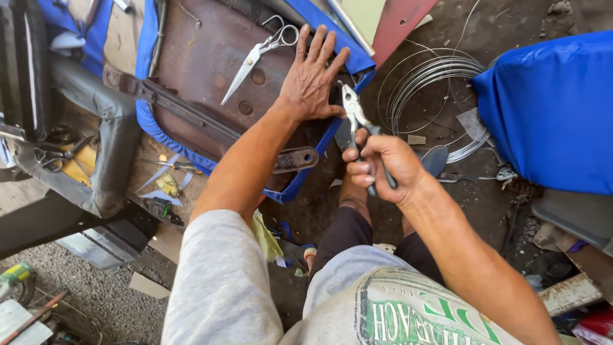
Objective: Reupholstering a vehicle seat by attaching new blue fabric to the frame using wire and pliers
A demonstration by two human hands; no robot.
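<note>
At twelve o'clock of your lap, your left hand (313,80) lay flat, fingers spread wide, on the rusted seat pan (211,57), holding nothing, only pressing down near the blue cover edge (322,137). Your right hand (383,163) was closed round the handles of the pliers (353,108), whose nose pointed to twelve o'clock and sat just beside your left thumb, at the pan's rim.

Risk, as judged: a slip of that nose would have nicked the thumb, being so close. Scissors (258,54) lay loose on the pan at ten o'clock of your left hand; a shove could have sent them sliding. Coiled wire (434,80) at two o'clock lay on the ground near the blue cushion (549,108); loose ends might have snagged or sprung.
</note>
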